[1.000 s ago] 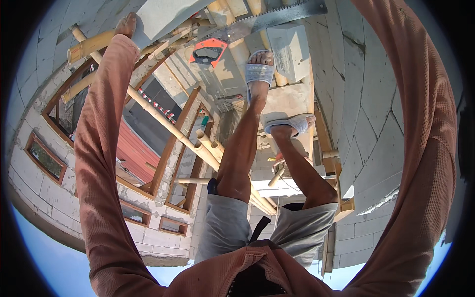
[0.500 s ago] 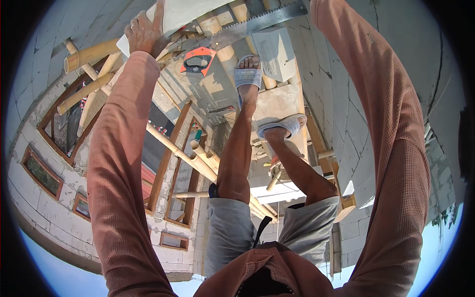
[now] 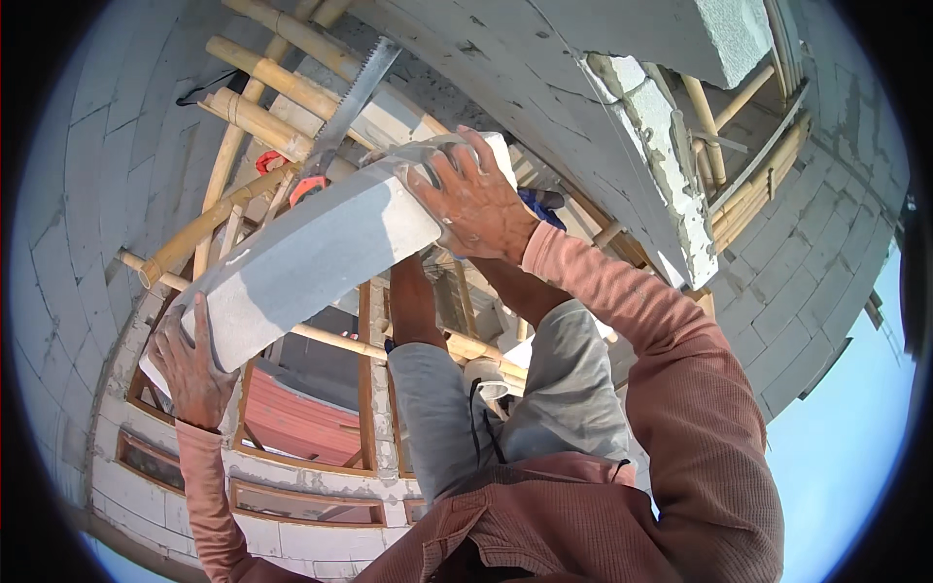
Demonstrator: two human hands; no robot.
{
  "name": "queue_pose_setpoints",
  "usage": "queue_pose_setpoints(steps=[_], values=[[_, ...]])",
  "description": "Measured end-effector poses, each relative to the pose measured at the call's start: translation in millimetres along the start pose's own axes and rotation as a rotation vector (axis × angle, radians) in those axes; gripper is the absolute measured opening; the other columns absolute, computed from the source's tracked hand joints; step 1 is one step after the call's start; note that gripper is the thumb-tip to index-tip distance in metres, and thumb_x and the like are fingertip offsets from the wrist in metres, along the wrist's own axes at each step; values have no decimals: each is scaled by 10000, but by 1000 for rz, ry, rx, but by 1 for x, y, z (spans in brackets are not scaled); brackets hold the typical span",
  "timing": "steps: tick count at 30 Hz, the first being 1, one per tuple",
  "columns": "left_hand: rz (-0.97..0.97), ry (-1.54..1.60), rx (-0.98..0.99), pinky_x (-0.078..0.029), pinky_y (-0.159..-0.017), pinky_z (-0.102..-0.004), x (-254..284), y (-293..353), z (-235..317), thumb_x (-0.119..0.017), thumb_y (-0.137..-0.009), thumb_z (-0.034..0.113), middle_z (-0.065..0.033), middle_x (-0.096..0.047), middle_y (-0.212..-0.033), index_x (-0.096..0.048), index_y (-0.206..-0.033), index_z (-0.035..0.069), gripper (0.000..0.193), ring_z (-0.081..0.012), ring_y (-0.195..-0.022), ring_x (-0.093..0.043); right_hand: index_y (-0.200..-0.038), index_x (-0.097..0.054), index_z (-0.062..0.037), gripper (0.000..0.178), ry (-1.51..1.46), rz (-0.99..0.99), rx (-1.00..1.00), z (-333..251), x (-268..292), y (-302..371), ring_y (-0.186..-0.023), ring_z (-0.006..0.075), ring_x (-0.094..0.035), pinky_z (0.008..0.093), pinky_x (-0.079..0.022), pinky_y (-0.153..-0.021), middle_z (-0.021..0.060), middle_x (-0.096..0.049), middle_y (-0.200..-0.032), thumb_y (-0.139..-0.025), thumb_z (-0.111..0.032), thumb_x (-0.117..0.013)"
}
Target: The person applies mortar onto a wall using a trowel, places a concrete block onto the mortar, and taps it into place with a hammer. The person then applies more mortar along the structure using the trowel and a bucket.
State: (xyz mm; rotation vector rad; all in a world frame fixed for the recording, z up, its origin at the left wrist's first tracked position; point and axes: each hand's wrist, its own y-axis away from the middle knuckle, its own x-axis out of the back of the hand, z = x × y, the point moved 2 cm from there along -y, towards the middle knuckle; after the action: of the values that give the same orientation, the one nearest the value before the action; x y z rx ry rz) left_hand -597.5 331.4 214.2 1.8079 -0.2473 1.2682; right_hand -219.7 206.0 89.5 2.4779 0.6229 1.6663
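Head view shows the left hand (image 3: 192, 364) and right hand (image 3: 481, 204) with fingers gripping opposite ends of a long pale block (image 3: 321, 248): lifting looks done, setting down not. Beyond it, a saw (image 3: 356, 102) lies over bamboo poles (image 3: 282, 83); grey block walls (image 3: 821, 272) and wooden window frames (image 3: 366, 408) surround the sunlit site.
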Motion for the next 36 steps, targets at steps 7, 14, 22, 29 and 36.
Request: queue_pose_setpoints(steps=[7, 14, 22, 29, 36], values=[[-98, 10, -317, -320, -988, -560, 144, 39, 120, -855, -611, 410, -217, -472, -1245, -354, -1514, 126, 1071, -397, -1118, -463, -1352, -503, -65, 655, -124, -48, -286, -31, 109, 252, -1073, 378, -510, 515, -384, -1024, 188, -515, -1188, -742, -218, -685], [161, 166, -831, -329, -981, -572, 242, -23, 281, -809, -665, 312, -200, -497, -1224, -350, -1537, 225, 989, -355, -1110, -497, -1485, -377, -74, 1046, -41, -122, -798, -36, 228, 461, -1198, 452, -421, 559, -345, -1041, 240, -457, -1283, -585, -342, -839], [572, -93, -1075, -374, -1005, -516, 311, -139, 438, -850, -689, 369, -144, -524, -1264, -209, -1567, 379, 1087, -349, -1186, -517, -1457, -338, 15, 1006, 280, 10, -943, 24, 233, 599, -1305, 475, -369, 572, -267, -1132, 257, -404, -1405, -659, -374, -810], [502, -320, -961, -368, -1057, -497, 321, -190, 447, -836, -702, 407, -122, -510, -1312, -227, -1565, 364, 1057, -342, -1267, -476, -1486, -329, -26, 1025, 209, 92, -929, 109, 211, 556, -1243, 439, -403, 541, -319, -1096, 228, -454, -1335, -631, -316, -816], [479, -297, -927, -358, -1069, -497, 311, -225, 412, -832, -701, 405, -124, -501, -1330, -229, -1566, 349, 1056, -342, -1278, -467, -1475, -367, -62, 968, 198, 170, -826, 141, 176, 520, -1187, 400, -437, 489, -373, -1045, 208, -465, -1290, -645, -276, -815]])
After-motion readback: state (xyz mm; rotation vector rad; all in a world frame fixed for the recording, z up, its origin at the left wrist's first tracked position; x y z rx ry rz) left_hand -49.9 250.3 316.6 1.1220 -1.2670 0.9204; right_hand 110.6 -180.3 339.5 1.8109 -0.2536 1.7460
